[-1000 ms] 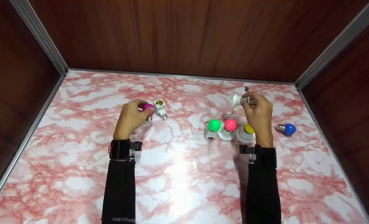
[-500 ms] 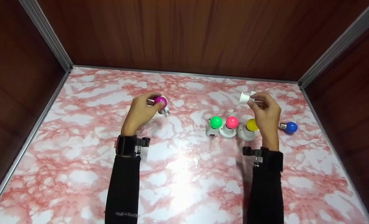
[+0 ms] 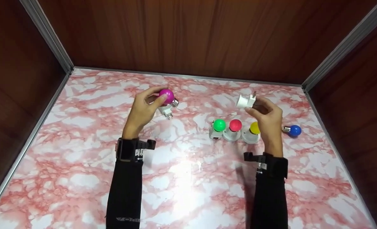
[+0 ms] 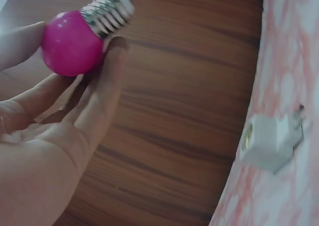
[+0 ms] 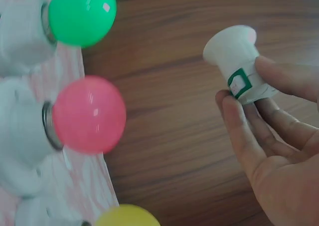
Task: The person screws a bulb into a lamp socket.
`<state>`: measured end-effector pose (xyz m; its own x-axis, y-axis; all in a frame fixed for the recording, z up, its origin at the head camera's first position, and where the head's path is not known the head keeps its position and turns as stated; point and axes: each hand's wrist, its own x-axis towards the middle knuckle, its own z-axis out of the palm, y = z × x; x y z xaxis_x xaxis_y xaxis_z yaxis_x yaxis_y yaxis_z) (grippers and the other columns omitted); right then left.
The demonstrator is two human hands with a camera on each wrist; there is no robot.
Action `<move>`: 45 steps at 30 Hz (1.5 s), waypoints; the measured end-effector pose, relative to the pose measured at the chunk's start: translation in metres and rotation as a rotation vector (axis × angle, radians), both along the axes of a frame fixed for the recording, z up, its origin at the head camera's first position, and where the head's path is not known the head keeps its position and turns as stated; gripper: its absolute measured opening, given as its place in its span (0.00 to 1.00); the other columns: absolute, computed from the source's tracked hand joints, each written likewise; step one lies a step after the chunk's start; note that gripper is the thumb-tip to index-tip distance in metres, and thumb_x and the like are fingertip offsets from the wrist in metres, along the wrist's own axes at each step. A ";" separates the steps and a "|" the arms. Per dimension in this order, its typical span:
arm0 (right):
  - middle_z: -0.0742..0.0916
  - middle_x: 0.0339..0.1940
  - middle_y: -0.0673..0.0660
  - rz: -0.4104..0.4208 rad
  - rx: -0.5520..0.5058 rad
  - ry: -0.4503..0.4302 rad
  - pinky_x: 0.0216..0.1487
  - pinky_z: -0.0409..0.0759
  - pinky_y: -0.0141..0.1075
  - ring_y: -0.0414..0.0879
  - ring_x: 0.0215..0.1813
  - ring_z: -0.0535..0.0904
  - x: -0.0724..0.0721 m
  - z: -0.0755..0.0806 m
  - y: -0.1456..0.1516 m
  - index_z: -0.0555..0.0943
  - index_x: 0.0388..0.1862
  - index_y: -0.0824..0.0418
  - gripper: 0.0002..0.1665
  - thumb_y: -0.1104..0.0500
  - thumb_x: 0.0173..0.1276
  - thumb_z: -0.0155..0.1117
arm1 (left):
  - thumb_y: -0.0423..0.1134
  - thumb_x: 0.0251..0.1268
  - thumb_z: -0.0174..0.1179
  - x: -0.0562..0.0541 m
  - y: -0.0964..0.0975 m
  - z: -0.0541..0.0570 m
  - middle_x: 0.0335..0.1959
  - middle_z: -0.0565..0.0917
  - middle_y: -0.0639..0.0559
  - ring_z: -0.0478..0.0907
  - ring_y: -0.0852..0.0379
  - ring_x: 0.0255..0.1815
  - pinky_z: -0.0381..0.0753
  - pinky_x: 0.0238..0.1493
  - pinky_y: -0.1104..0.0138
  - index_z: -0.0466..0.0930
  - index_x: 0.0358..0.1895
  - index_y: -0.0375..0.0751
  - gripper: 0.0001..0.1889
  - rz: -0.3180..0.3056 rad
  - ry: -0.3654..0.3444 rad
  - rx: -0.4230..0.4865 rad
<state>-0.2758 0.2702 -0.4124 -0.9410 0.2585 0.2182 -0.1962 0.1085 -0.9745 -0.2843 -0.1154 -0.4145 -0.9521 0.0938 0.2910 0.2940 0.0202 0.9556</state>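
Note:
My left hand (image 3: 143,106) pinches a magenta light bulb (image 3: 166,96) by its round glass, and the metal screw base points to the right. In the left wrist view the bulb (image 4: 73,44) sits between thumb and fingers, base tipped up. Below it on the table lies a white plug-in socket adapter (image 3: 166,111), partly covered in the head view. Over on the right, my right hand (image 3: 268,114) grips a white bulb holder with plug prongs (image 3: 246,101), its flared mouth facing left. A green-edged label shows on the holder (image 5: 237,69) in the right wrist view.
Three bulbs stand upright in white sockets: a green bulb (image 3: 219,125), a red-pink bulb (image 3: 235,125) and a yellow bulb (image 3: 254,128), the last partly behind my right hand. Farther right a blue bulb (image 3: 295,130) lies loose. Brown wood-grain panels wall the marbled table (image 3: 182,178).
My left hand has lifted the magenta bulb up and rightward, turning its base from downward to the right. The white holder in my right hand has turned, so its prongs now point up.

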 end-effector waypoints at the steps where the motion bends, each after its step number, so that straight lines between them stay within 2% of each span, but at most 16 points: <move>1: 0.91 0.42 0.47 0.010 -0.008 -0.002 0.51 0.89 0.26 0.42 0.46 0.88 0.001 0.001 -0.001 0.86 0.57 0.66 0.22 0.69 0.64 0.77 | 0.33 0.77 0.63 0.001 0.001 0.002 0.63 0.84 0.35 0.86 0.55 0.55 0.89 0.56 0.71 0.81 0.67 0.31 0.20 0.002 0.011 0.023; 5: 0.92 0.43 0.47 0.028 -0.022 -0.021 0.53 0.89 0.27 0.42 0.48 0.88 0.005 0.003 -0.005 0.86 0.57 0.63 0.23 0.66 0.63 0.79 | 0.31 0.77 0.62 0.005 0.005 0.008 0.61 0.85 0.32 0.85 0.61 0.49 0.90 0.52 0.72 0.80 0.66 0.26 0.20 0.011 0.044 0.079; 8: 0.93 0.45 0.47 0.042 -0.008 -0.019 0.53 0.89 0.26 0.43 0.48 0.89 0.009 0.005 -0.008 0.87 0.57 0.61 0.23 0.64 0.63 0.81 | 0.29 0.75 0.63 0.008 0.010 0.011 0.58 0.85 0.32 0.85 0.62 0.48 0.90 0.51 0.71 0.81 0.65 0.25 0.19 0.021 0.066 0.105; 11: 0.93 0.44 0.48 0.079 0.005 0.031 0.52 0.90 0.28 0.44 0.47 0.89 0.011 0.006 -0.013 0.87 0.56 0.63 0.22 0.66 0.62 0.81 | 0.28 0.73 0.64 0.010 0.015 0.015 0.57 0.86 0.32 0.86 0.61 0.47 0.90 0.51 0.71 0.82 0.63 0.25 0.18 0.026 0.092 0.124; 15: 0.94 0.41 0.47 0.128 -0.002 0.105 0.48 0.90 0.29 0.41 0.44 0.90 0.012 0.007 -0.023 0.87 0.53 0.63 0.22 0.74 0.60 0.78 | 0.28 0.72 0.65 0.012 0.023 0.017 0.59 0.86 0.32 0.85 0.58 0.50 0.90 0.55 0.71 0.82 0.63 0.27 0.19 -0.010 0.114 0.138; 21: 0.94 0.38 0.45 0.202 -0.045 0.131 0.48 0.91 0.29 0.39 0.42 0.91 0.014 0.008 -0.043 0.86 0.52 0.63 0.27 0.82 0.55 0.73 | 0.30 0.70 0.68 0.014 0.033 0.017 0.61 0.85 0.35 0.85 0.55 0.54 0.90 0.59 0.69 0.83 0.63 0.29 0.20 -0.079 0.111 0.113; 29: 0.94 0.39 0.44 0.275 0.014 0.173 0.49 0.91 0.30 0.38 0.42 0.91 0.017 0.010 -0.063 0.85 0.50 0.68 0.25 0.82 0.53 0.75 | 0.28 0.68 0.69 0.017 0.043 0.016 0.60 0.86 0.34 0.86 0.54 0.53 0.90 0.56 0.69 0.83 0.62 0.28 0.20 -0.112 0.116 0.100; 36: 0.94 0.39 0.43 0.312 0.035 0.171 0.51 0.92 0.31 0.39 0.42 0.91 0.018 0.007 -0.072 0.84 0.53 0.72 0.25 0.80 0.54 0.77 | 0.29 0.68 0.69 0.020 0.051 0.017 0.60 0.85 0.34 0.86 0.49 0.55 0.90 0.59 0.68 0.82 0.63 0.29 0.21 -0.147 0.122 0.079; 45: 0.94 0.41 0.43 0.341 0.044 0.160 0.52 0.92 0.32 0.40 0.43 0.92 0.017 0.006 -0.076 0.83 0.59 0.74 0.27 0.77 0.58 0.77 | 0.31 0.68 0.71 0.018 0.057 0.016 0.61 0.87 0.36 0.87 0.52 0.56 0.90 0.62 0.65 0.83 0.63 0.31 0.22 -0.152 0.162 0.017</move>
